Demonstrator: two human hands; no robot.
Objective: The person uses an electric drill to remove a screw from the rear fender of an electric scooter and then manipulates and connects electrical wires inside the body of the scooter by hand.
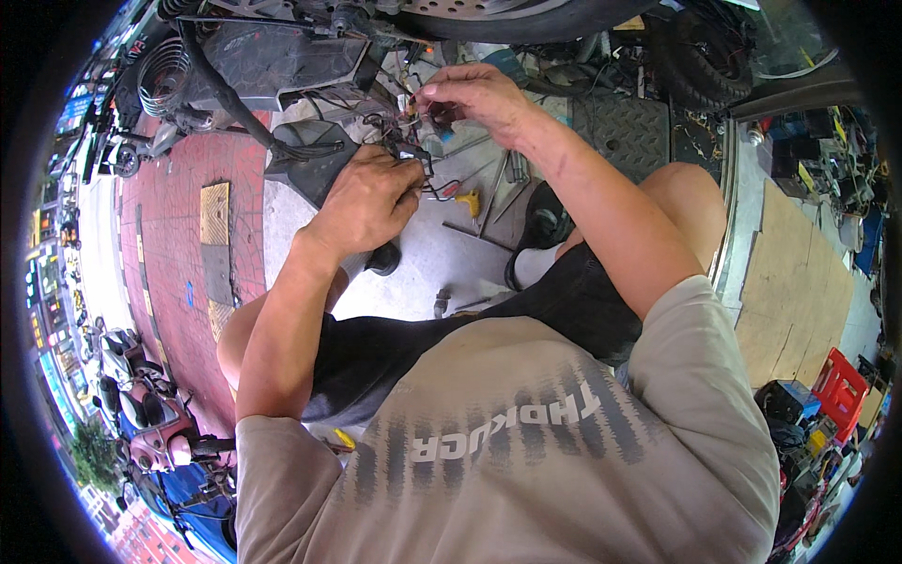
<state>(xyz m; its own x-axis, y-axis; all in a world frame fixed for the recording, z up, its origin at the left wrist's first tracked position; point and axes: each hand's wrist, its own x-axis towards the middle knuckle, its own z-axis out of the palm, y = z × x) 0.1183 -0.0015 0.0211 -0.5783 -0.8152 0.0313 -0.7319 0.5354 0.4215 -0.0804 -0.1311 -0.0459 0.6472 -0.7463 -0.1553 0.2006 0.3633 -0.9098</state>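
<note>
My left hand is closed, its knuckles up, beside a black plastic panel of a motorbike or scooter. A small dark piece with a black wire shows by its fingertips; what lies inside the grip is hidden. Farther off and to the right, my right hand pinches at the thin wires of a loose harness, where a small pale connector shows. Below both hands a yellow-handled tool lies on the pale floor, near long thin metal tools.
A wheel crosses the top edge, and a spare tyre sits at the far right. A coil spring is at the far left. A red plastic stool stands among clutter on the right; parked scooters fill the lower left.
</note>
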